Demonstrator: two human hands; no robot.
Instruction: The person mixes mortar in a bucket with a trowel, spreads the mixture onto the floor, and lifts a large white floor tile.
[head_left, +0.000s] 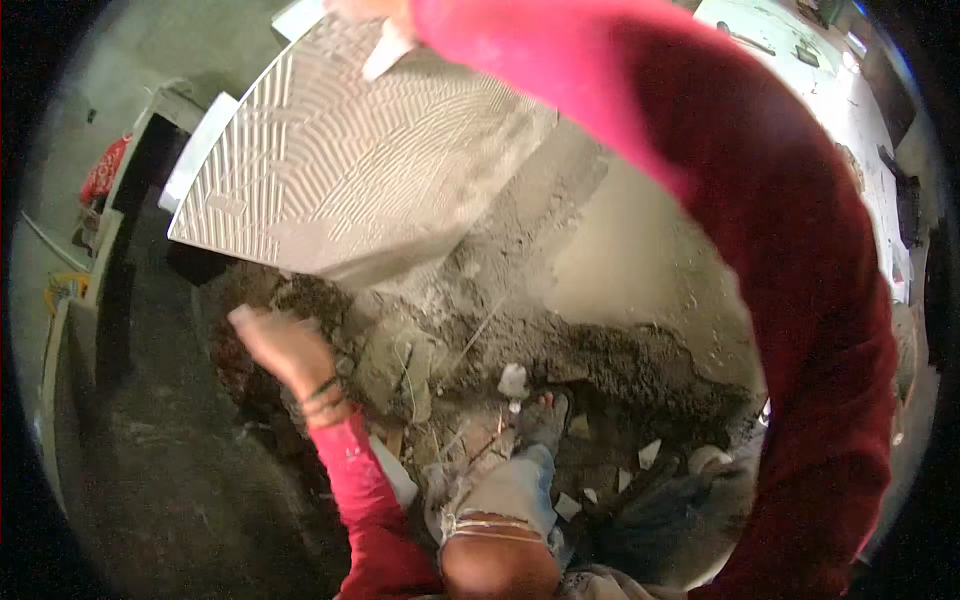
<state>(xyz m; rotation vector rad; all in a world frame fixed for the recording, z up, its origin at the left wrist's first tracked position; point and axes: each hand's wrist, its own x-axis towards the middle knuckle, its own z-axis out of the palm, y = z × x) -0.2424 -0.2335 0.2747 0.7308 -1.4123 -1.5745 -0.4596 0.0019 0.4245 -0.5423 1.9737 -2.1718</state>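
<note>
A large pale tile (360, 160), combed with ridged mortar, slants across the upper left. My right arm, in a red sleeve, arches over the right side to the tile's far edge. There my right hand (372, 8) is cut off by the top of the picture, with a small white piece (388, 52) just below it, and its grip is hidden. My left hand (285, 345), with dark bands at the wrist, hovers beyond the tile's near corner, apart from it. Its fingers are stretched out and slightly blurred, with nothing visible in them.
Below the tile lies rough grey mortar (500, 330) beside a smooth wet patch (640, 250). My bare foot (543, 420) stands among white tile fragments (649, 455) and rubble. A dark ledge (135, 200) runs along the left; a white surface (800, 60) holds tools at upper right.
</note>
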